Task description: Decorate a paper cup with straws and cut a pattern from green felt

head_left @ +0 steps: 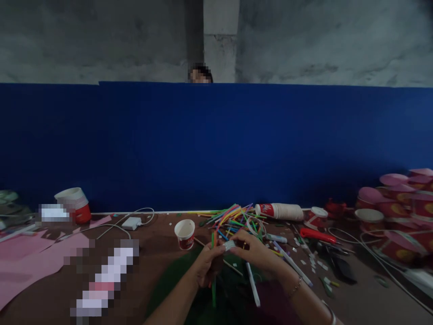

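My left hand [207, 262] is closed around a few thin straws, green and orange, held upright over the table. My right hand [257, 251] meets it from the right, fingers pinched on a small white piece [229, 245] at the straws, and a white straw [252, 284] slants down beneath its palm. Just behind both hands lies a loose pile of coloured straws [230, 217]. A green sheet [176, 284] lies under my forearms.
A small paper cup [184, 234] stands left of the hands, a sleeve of stacked cups [280, 211] lies behind. Red-handled tool [317, 235], black items, cables and stacked red bowls [402, 212] fill the right. Pink paper [30, 257], charger [131, 222] and cups sit left. A blue partition [216, 144] backs the table.
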`<action>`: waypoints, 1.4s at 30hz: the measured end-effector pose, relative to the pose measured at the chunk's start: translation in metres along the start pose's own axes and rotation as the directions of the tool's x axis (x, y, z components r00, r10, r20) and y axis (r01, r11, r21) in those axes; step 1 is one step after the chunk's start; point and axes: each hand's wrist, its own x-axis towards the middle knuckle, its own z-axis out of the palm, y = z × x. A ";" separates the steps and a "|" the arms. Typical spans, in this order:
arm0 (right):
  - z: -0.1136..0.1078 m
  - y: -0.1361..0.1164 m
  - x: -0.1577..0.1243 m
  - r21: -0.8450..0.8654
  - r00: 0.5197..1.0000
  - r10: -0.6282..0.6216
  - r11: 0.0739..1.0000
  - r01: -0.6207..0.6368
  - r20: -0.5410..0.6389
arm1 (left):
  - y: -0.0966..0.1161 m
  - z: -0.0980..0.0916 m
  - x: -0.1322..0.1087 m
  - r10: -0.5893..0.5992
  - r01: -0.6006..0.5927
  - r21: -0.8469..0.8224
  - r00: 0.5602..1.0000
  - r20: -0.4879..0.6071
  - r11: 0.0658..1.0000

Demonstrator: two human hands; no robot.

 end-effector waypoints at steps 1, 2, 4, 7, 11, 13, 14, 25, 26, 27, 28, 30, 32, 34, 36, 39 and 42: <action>0.000 0.001 0.000 0.018 1.000 -0.011 1.000 0.011 -0.011 | 0.001 0.000 0.001 0.006 -0.006 -0.010 1.000 0.022 1.000; 0.001 0.001 0.001 0.036 0.999 -0.021 0.999 0.022 -0.030 | 0.002 0.000 0.001 0.014 -0.014 -0.016 0.999 0.031 1.000; 0.001 0.001 0.002 0.045 0.996 -0.045 0.998 0.048 -0.073 | 0.004 -0.002 0.002 0.040 -0.039 -0.023 0.999 0.024 0.999; 0.001 -0.001 0.004 -0.007 0.990 -0.065 0.998 0.065 -0.125 | 0.005 -0.003 0.003 0.070 -0.070 -0.014 0.997 0.015 0.997; 0.002 -0.003 0.004 -0.075 0.987 -0.043 0.997 0.032 -0.152 | -0.002 0.000 0.003 0.149 -0.151 0.070 0.988 0.032 0.986; 0.003 -0.004 0.003 -0.095 0.988 -0.038 0.995 0.024 -0.147 | -0.006 0.003 0.004 0.194 -0.193 0.116 0.981 -0.001 0.974; 0.003 -0.004 0.002 -0.103 0.989 -0.038 0.994 0.023 -0.144 | -0.007 0.004 0.005 0.215 -0.209 0.134 0.976 -0.032 0.969; 0.002 -0.007 0.001 -0.127 0.996 -0.037 0.991 0.027 -0.080 | -0.004 0.010 0.005 0.311 -0.268 0.252 0.939 -0.147 0.930; 0.002 -0.008 0.000 -0.137 0.996 -0.042 0.990 0.031 -0.077 | -0.004 0.011 0.004 0.311 -0.270 0.253 0.940 -0.138 0.929; 0.002 -0.010 0.000 -0.144 0.996 -0.046 0.989 0.035 -0.076 | -0.003 0.012 0.003 0.307 -0.269 0.248 0.943 -0.130 0.931; 0.002 -0.011 0.000 -0.144 0.996 -0.046 0.989 0.034 -0.076 | -0.002 0.013 0.001 0.298 -0.263 0.241 0.947 -0.122 0.934; 0.001 -0.014 -0.001 -0.108 0.997 -0.027 0.994 0.020 -0.070 | 0.000 0.014 -0.001 0.273 -0.245 0.224 0.956 -0.105 0.943; 0.001 -0.016 -0.002 -0.038 0.999 0.003 0.999 -0.004 -0.043 | 0.001 0.014 -0.002 0.250 -0.227 0.220 0.965 -0.081 0.949; 0.001 -0.015 -0.003 0.011 1.000 0.017 1.000 -0.017 0.004 | 0.002 0.013 -0.003 0.236 -0.219 0.232 0.971 -0.047 0.948; 0.001 -0.014 -0.003 0.002 0.999 0.018 1.000 -0.018 0.030 | 0.002 0.012 -0.004 0.227 -0.218 0.243 0.974 -0.013 0.945; 0.001 -0.012 -0.003 -0.093 1.000 0.007 0.996 -0.006 0.017 | 0.001 0.011 -0.003 0.229 -0.225 0.238 0.973 0.008 0.945; 0.000 -0.014 -0.003 -0.229 1.000 0.014 0.973 -0.012 0.005 | 0.000 0.012 -0.003 0.245 -0.236 0.223 0.969 -0.013 0.946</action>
